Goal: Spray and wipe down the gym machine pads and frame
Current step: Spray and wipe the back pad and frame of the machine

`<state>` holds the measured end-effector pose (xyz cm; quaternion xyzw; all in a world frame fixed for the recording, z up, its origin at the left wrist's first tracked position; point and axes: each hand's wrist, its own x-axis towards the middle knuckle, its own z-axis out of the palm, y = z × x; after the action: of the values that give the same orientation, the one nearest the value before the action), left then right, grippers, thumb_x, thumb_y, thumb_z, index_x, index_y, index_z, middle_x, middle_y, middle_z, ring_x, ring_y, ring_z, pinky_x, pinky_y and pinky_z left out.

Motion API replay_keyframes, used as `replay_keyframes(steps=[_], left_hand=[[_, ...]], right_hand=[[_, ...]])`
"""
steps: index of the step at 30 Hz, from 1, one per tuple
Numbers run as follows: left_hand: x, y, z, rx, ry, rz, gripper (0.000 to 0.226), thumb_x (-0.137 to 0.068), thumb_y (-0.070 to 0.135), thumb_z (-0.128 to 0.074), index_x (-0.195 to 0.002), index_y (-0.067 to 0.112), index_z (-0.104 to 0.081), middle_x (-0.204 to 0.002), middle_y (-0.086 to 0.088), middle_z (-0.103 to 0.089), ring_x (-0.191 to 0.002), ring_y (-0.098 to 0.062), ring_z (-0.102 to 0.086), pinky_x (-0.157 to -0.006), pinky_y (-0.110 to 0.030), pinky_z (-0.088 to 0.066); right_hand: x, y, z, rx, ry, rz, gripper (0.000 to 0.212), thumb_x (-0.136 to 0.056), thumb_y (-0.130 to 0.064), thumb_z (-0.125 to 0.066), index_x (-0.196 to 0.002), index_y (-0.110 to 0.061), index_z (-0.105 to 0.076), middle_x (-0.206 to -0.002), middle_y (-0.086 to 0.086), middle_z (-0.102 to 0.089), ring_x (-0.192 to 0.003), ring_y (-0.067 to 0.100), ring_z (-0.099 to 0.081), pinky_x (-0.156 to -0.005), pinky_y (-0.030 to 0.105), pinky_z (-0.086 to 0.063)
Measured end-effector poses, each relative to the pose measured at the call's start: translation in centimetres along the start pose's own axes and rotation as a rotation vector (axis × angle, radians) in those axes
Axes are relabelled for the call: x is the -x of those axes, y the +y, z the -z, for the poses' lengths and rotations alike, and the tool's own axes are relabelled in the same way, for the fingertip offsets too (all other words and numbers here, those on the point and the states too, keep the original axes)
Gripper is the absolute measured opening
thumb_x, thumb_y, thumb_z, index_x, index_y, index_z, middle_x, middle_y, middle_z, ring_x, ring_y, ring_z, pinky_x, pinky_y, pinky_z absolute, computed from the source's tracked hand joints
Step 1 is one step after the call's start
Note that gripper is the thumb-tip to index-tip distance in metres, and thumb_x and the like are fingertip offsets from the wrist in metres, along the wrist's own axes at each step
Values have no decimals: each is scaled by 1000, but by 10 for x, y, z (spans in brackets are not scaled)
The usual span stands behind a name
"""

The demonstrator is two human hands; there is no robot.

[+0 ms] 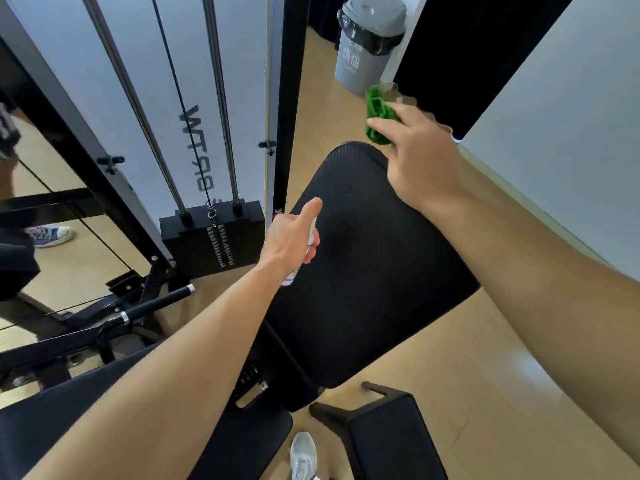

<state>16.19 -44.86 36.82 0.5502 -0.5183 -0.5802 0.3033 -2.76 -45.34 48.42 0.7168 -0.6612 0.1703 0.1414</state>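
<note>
A black ribbed seat pad (367,271) of the gym machine fills the middle of the view. My left hand (291,237) is closed around a small white spray bottle (293,275), held over the pad's left edge with the thumb pointing up; most of the bottle is hidden by the hand. My right hand (419,157) hovers above the pad's far right corner and grips a crumpled green cloth (377,116). The machine's black frame upright (289,98) stands just behind the pad.
The weight stack (213,237) with chrome guide rods (221,98) and a cable sits at left. A grey bin (367,43) with a black liner stands on the wooden floor behind. A black handle bar (152,304) lies low left. A small black stool (388,438) and my shoe (303,455) are at bottom.
</note>
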Motion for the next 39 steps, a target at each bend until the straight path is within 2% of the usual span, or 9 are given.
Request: replay_keyframes(steps=[4,8,11,18,22,27,29,34,39], left_hand=[[-2,-7,17,45,46,-8,75,-99,69,-46,-65,4,-61,-52,-8,-57,-47,-18,-53,-70,-37,-52],[-2,-11,31,97,101,23,71,-100,66,-49,-68,3,-62,-51,-9,-54,-48,-20,-50,-65,-35,-48],[-1,-15,38,76,88,21,73,-102,64,-46,-69,2,-64,-52,-8,-55,-48,-18,-51,-65,-33,-48],[8,-33,46,111,86,26,73,-102,64,-47,-68,2,-63,-51,-7,-54,-45,-16,-51,-60,-30,-49],[13,-48,50,102,102,42,73,-102,64,-45,-66,4,-62,-51,-7,-55,-45,-16,-51,-63,-32,-48],[24,-60,56,77,79,52,71,-103,63,-45,-62,7,-61,-49,-4,-55,-44,-14,-52,-67,-33,-47],[30,-68,58,58,53,67,71,-103,63,-46,-62,7,-60,-47,-4,-55,-44,-15,-52,-68,-34,-48],[40,-106,61,59,50,93,71,-104,62,-45,-64,6,-61,-47,-4,-55,-46,-17,-51,-70,-35,-50],[48,-149,58,99,100,164,71,-102,63,-48,-62,6,-61,-49,-5,-56,-48,-17,-52,-69,-37,-49]], right_hand=[[-5,-34,-43,178,-161,84,49,-89,-7,-50,-134,-22,-62,-145,8,-54,-124,38,-55,-98,48,-50],[96,-56,-89,341,-390,461,41,-89,-10,-41,-111,-13,-76,-130,13,-66,-119,40,-61,-104,47,-46],[160,-50,-84,384,-643,706,43,-92,-14,-39,-111,-16,-77,-135,10,-64,-125,36,-60,-109,48,-45],[19,-29,-63,540,-183,387,56,-93,-8,-24,-136,-5,-60,-148,18,-51,-137,42,-47,-119,50,-30],[58,-73,-122,536,-314,422,52,-92,-7,-29,-126,-6,-68,-139,18,-60,-126,40,-58,-110,46,-43],[161,-80,-130,379,-715,793,37,-95,-16,-43,-116,-13,-74,-133,9,-65,-126,34,-58,-108,45,-45],[156,-62,-111,364,-628,835,39,-95,-16,-40,-104,-14,-78,-124,8,-69,-120,33,-63,-103,44,-49],[59,-54,-107,392,-201,446,32,-93,0,-47,-112,-2,-73,-130,18,-65,-125,42,-58,-107,49,-45],[112,-97,-167,394,-430,652,57,-93,-10,-21,-112,-8,-74,-123,12,-69,-120,37,-60,-106,47,-46]])
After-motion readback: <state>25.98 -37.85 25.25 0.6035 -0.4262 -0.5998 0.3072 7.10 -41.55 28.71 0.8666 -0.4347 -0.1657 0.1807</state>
